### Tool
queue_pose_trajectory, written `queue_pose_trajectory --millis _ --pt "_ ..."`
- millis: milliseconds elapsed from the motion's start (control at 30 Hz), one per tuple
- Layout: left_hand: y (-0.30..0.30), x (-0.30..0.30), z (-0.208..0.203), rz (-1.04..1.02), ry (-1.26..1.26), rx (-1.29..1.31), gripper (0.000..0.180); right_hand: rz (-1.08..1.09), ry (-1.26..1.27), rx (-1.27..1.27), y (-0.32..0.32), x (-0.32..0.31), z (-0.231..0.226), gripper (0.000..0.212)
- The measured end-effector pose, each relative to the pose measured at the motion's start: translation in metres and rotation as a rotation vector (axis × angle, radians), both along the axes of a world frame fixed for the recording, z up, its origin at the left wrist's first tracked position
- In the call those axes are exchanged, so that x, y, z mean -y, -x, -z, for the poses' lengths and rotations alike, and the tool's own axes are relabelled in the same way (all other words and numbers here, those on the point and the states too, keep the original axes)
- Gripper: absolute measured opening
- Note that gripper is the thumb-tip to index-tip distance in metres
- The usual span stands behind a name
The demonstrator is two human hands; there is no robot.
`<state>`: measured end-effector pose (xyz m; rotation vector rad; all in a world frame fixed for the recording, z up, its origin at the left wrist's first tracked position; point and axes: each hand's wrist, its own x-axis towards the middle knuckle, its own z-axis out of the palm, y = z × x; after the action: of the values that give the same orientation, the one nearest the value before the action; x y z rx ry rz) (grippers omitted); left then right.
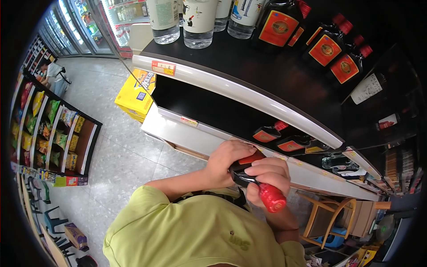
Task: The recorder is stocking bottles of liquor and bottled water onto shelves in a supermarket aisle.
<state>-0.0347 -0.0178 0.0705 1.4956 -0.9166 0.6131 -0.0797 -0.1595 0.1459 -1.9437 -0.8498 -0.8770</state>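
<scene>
Between my hands, close to my chest, is a dark liquor bottle [242, 179] with a red cap [271, 198] and a red-orange label, its cap end tilted toward me. My left hand [223, 161] wraps round the body of the bottle. Near its neck, my right hand [269, 174] closes on it from the other side. Similar dark bottles [327, 46] with red caps and orange labels stand on the black upper shelf [222, 66]. More of them [269, 132] are on the shelf below.
Clear bottles [198, 22] with pale labels line the upper shelf's left part. A yellow carton [135, 95] stands on the floor by the shelf end. Snack racks [53, 129] are at the left, where a person [55, 78] is. A wooden chair [327, 218] sits at lower right.
</scene>
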Motion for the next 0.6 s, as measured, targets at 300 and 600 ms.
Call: queue_pose_trajectory --millis 300,600 --pt "-0.016 -0.016 0.014 0.076 0.058 -0.243 0.033 -0.020 0.039 0.087 -0.023 -0.019 0.030 0.039" --pt "-0.074 -0.025 0.051 0.020 -0.008 -0.211 0.049 0.276 0.122 -0.135 -0.011 -0.007 0.059 0.063"
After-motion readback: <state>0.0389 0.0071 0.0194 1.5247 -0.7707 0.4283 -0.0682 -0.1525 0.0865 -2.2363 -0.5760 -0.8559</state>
